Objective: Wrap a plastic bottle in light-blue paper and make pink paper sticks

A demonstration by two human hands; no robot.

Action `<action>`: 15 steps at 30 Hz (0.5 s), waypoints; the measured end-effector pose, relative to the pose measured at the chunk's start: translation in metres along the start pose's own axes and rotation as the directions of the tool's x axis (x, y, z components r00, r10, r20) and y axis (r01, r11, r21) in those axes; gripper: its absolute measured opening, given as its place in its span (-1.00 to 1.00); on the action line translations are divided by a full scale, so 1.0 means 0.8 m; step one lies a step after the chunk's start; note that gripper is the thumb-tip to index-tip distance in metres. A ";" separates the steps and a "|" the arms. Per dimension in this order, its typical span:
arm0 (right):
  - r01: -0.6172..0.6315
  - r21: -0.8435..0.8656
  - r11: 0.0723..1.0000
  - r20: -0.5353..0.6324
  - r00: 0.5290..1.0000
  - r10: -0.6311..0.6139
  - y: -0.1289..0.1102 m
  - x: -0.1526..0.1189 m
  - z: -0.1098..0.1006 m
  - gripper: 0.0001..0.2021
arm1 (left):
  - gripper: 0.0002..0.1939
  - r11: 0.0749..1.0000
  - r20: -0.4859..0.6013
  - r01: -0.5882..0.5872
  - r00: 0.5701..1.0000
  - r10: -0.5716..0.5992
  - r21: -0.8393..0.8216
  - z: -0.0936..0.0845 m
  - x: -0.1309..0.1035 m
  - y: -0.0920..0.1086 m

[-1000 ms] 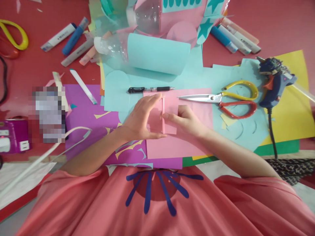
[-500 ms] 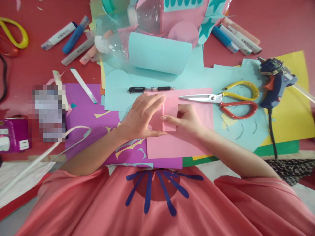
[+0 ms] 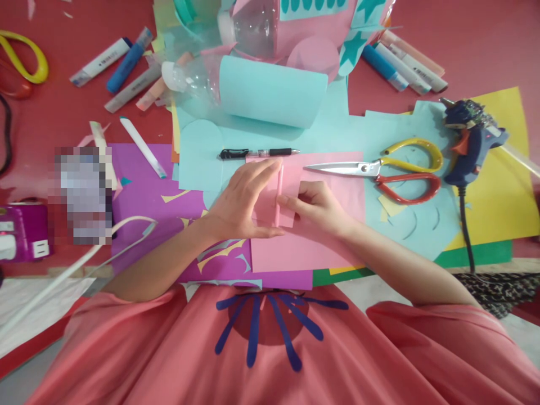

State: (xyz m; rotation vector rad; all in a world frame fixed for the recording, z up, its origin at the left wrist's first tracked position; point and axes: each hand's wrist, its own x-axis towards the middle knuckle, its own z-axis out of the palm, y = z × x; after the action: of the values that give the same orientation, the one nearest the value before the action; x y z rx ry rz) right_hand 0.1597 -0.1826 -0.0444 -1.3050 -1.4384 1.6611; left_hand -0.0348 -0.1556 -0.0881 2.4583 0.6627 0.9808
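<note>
A small piece of pink paper (image 3: 288,211) with a narrow rolled or folded edge stands between my hands. My left hand (image 3: 238,199) spans it, forefinger at the top end of the edge and thumb at the bottom. My right hand (image 3: 321,205) pinches it from the right, thumb across the rolled edge and the other fingers partly hidden behind. Beneath both hands lies a larger pink sheet (image 3: 320,247). A black pen (image 3: 259,153) rests just beyond my left fingers, and open-handled scissors (image 3: 379,169) lie right of it.
A glue gun (image 3: 472,146) sits at the right with its cord running forward. Beyond my hands lies a bottle wrapped in light-blue paper (image 3: 274,90). Markers (image 3: 130,67) are at both sides. Purple paper (image 3: 139,197) and scraps spread leftward, near a blurred phone-like object (image 3: 86,194).
My right hand has shifted slightly left, and the free side of the small pink paper has come nearer the rolled edge. My left hand stays almost in place.
</note>
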 end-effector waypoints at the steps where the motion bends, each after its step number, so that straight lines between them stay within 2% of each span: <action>1: -0.006 0.007 1.000 0.024 1.000 0.006 -0.001 0.000 -0.001 -0.46 | 0.13 1.000 0.002 0.006 1.000 -0.006 0.002 0.001 0.000 0.000; 6: -0.025 0.039 0.999 0.103 0.994 0.021 -0.002 0.000 -0.003 -0.49 | 0.09 0.999 -0.024 -0.030 0.999 0.031 0.036 0.003 -0.001 0.000; 11: -0.018 0.021 1.000 0.058 0.998 0.017 -0.004 0.000 -0.002 -0.44 | 0.15 0.997 -0.032 -0.026 0.999 0.028 0.070 -0.003 0.000 -0.001; 15: 0.009 -0.013 1.000 0.035 0.999 -0.009 -0.009 0.000 -0.003 -0.42 | 0.16 1.000 -0.033 -0.014 0.999 0.014 0.019 -0.007 0.000 -0.003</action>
State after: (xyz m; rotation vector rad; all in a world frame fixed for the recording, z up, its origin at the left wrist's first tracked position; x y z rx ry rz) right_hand 0.1608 -0.1802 -0.0377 -1.2809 -1.4756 1.6790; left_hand -0.0393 -0.1525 -0.0852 2.4708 0.6693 1.0277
